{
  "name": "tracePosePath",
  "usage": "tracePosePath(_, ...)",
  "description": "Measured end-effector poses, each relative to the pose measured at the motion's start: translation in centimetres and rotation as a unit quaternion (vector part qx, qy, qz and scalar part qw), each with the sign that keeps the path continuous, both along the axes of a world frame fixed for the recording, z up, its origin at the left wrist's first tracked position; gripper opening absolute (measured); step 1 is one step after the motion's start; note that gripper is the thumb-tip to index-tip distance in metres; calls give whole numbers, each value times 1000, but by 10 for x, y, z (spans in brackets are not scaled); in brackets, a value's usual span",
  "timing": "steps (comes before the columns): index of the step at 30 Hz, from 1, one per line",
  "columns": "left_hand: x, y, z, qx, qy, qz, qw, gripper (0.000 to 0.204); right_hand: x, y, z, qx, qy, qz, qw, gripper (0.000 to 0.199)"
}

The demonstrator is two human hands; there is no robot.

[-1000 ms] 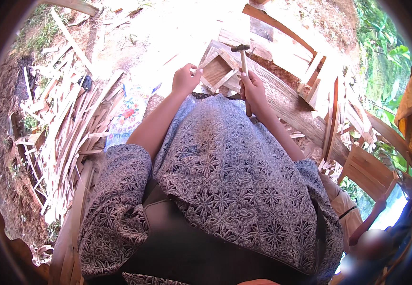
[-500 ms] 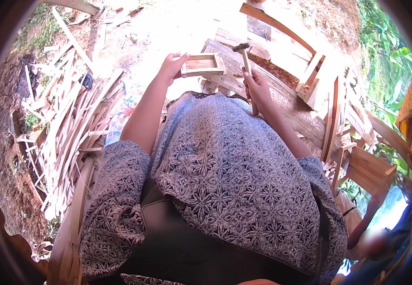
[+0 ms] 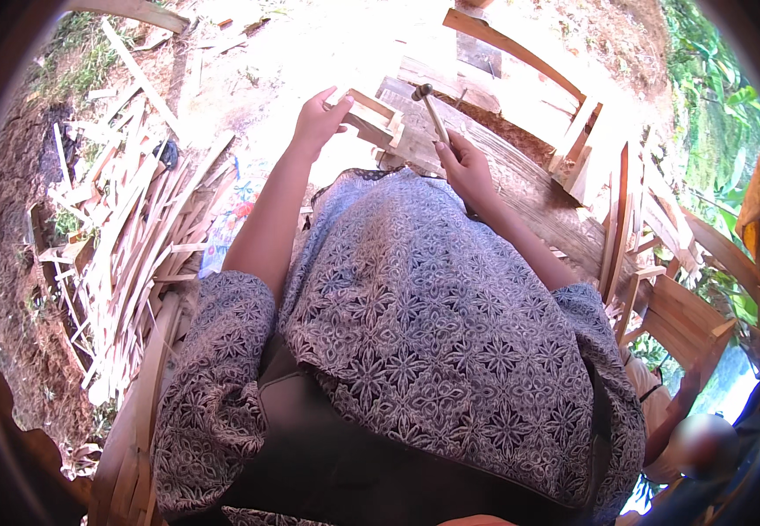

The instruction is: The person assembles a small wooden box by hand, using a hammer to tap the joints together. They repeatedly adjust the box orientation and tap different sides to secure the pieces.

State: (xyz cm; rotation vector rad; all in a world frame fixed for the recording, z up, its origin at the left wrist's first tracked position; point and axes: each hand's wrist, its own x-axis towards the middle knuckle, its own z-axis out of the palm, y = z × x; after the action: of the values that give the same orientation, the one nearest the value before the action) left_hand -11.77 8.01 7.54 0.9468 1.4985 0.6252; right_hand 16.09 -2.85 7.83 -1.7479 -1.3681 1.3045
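My left hand [image 3: 317,124] grips the near-left end of a small rectangular wooden frame [image 3: 369,131], its thumb and fingers at that corner. The frame is pale, with low sides, and tilts over the end of a long plank bench. In my right hand [image 3: 468,169] is a hammer [image 3: 433,114], its wooden handle inside my closed fingers. The dark hammer head points up and to the left, just right of the frame and apart from it. The lower end of the handle is hidden behind my right hand.
The weathered plank bench [image 3: 520,175] runs away to the right, with curved wooden pieces [image 3: 520,51] beyond it. A heap of thin wood offcuts [image 3: 139,254] lies at left. At lower right, another person's arm [image 3: 682,408] is beside a slatted wooden piece [image 3: 680,317].
The wooden frame has tilted, its right end dropping and coming nearer the bench. My right hand has shifted slightly left, and the hammer now leans further left with its head nearer the frame.
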Motion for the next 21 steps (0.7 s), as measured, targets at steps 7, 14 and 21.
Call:
tracePosePath(7,19,27,4,69,171,-50,982,62,-3,-12,0,16,52,0,999,40)
tracePosePath(14,31,56,-21,200,245,-94,944,45,-9,-5,10,21,41,-34,998,37)
tracePosePath(21,7,53,-23,96,189,-62,975,29,-5,-8,18,52,161,-38,985,37)
